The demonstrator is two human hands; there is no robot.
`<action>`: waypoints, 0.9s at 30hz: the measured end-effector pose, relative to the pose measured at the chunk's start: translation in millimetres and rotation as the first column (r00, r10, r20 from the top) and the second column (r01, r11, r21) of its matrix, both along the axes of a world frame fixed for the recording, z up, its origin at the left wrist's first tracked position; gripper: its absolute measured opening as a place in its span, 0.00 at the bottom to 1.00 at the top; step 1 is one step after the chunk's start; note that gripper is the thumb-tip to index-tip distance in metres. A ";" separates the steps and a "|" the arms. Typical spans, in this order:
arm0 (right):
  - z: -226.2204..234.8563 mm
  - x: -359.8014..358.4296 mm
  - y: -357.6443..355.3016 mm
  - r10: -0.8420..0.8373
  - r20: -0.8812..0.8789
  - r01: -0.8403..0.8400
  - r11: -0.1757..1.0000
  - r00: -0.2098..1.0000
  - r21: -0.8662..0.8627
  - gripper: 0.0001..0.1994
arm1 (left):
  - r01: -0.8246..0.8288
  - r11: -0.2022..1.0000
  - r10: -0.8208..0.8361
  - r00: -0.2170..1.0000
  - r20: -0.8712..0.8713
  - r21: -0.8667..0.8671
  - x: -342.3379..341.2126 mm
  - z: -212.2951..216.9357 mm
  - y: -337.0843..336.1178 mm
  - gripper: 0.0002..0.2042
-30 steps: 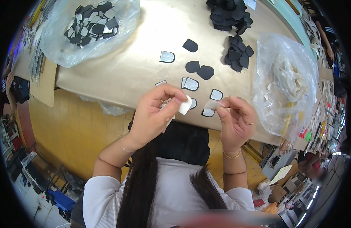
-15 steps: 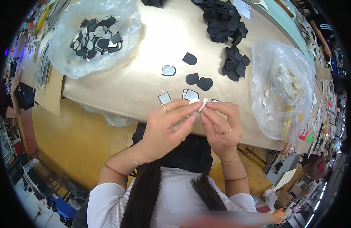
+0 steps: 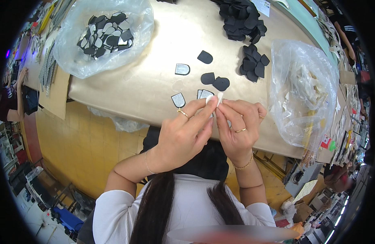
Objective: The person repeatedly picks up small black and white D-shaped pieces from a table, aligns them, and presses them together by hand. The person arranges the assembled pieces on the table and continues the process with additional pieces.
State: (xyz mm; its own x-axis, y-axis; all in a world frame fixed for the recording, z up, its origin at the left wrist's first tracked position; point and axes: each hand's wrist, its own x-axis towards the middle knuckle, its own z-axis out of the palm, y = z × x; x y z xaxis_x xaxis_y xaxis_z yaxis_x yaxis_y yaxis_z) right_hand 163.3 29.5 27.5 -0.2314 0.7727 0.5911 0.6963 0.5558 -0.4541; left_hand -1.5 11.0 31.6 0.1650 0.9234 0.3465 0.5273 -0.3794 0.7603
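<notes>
In front of my body, over the near table edge, both hands meet at the fingertips. My left hand [image 3: 181, 134] pinches a small white rounded piece [image 3: 209, 99]. Right beside it, a white strip [image 3: 220, 97] stands up between the thumb and finger of my right hand [image 3: 241, 132]. Whether the two white bits are joined, I cannot tell, as fingers cover their lower ends. Just beyond my hands lie black tabs with silvery-grey faces [image 3: 178, 100], partly hidden by my fingers. Farther off are a grey-faced tab [image 3: 182, 69] and several black-side-up tabs [image 3: 205, 57].
An open clear plastic bag [image 3: 142, 44] of black and grey tabs stands at the far left. Black tabs are heaped at the back [image 3: 240, 20], with a smaller pile [image 3: 252, 65] nearer. On the right, another clear bag [image 3: 283, 110] holds whitish scraps. Other people work at both sides.
Both hands have moved slightly away from my body in the picture, still pinching the white pieces. The white strip now points more upright.
</notes>
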 end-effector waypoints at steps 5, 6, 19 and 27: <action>-0.3 -0.3 2.9 0.007 -0.045 -0.010 0.998 0.999 -0.066 0.13 | 0.036 0.989 -0.018 0.992 0.125 -0.140 -4.8 4.1 2.5 0.21; -0.4 0.0 3.1 0.015 -0.066 -0.022 0.995 0.998 -0.094 0.12 | 0.052 0.990 -0.031 0.987 0.156 -0.132 -6.8 3.1 6.0 0.20; 1.3 -1.6 1.6 -0.011 0.028 0.013 0.997 1.000 -0.080 0.09 | -0.016 0.989 0.032 0.994 0.105 -0.145 1.0 3.2 4.4 0.17; 2.5 2.6 1.5 0.051 -0.080 -0.067 0.973 0.996 -0.220 0.09 | 0.014 0.988 0.004 0.993 0.120 -0.151 -4.6 1.6 9.3 0.12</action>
State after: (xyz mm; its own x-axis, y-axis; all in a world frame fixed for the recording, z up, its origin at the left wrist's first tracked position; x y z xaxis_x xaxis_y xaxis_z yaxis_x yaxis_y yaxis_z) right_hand 166.0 31.0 30.0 -0.2428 0.8728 0.4234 0.6257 0.4745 -0.6192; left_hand -6.1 20.3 33.2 0.1359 0.9659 0.2206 0.4277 -0.2580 0.8663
